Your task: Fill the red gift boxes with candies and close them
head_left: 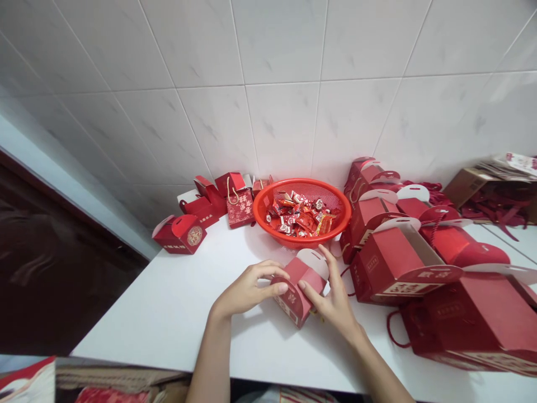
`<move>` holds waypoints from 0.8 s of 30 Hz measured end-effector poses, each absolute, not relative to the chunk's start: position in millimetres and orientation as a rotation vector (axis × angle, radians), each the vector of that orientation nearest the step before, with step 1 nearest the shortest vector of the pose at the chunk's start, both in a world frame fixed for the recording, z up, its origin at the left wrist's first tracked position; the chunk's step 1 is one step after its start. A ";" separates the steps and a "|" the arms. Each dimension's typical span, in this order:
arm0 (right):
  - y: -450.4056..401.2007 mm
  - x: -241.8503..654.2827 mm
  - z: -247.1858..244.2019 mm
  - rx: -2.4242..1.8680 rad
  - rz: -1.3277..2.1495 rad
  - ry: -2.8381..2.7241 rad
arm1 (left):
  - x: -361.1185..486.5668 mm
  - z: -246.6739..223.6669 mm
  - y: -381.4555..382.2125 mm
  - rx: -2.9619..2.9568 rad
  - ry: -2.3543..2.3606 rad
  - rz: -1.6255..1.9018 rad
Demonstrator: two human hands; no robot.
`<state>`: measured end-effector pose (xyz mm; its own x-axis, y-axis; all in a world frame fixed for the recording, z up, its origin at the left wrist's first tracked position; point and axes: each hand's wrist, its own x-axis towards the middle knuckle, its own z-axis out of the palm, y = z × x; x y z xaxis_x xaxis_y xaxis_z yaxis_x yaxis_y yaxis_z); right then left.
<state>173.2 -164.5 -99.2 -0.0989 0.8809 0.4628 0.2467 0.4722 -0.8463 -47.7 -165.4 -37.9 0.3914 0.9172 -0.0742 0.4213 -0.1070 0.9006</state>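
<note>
A small red gift box (298,291) with a white-lined rounded flap is held above the white table's middle, near the front. My left hand (255,285) grips its left side, fingers over the top edge and thumb on the curved flap. On its right side lies my right hand (329,296), the thumb on the top panel and the other fingers stretched along the far side. Just behind the box stands a red plastic basket (344,224) of wrapped candies (300,215).
Larger red boxes (400,263) crowd the right side, one with a cord handle (394,336) hanging toward the front. Small red boxes (180,235) stand at the back left. A cardboard box (467,182) with red ribbons is at the far right, and a tiled wall (281,123) rises behind.
</note>
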 end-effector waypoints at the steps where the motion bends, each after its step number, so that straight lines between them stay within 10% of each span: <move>1: -164.2 173.3 -99.2 -0.995 0.718 -1.621 | -45.1 -38.9 -165.3 1.708 1.213 0.670; 24: -165.2 178.3 -91.6 -1.020 0.819 -1.663 | -25.9 -61.3 -156.9 1.738 1.177 0.805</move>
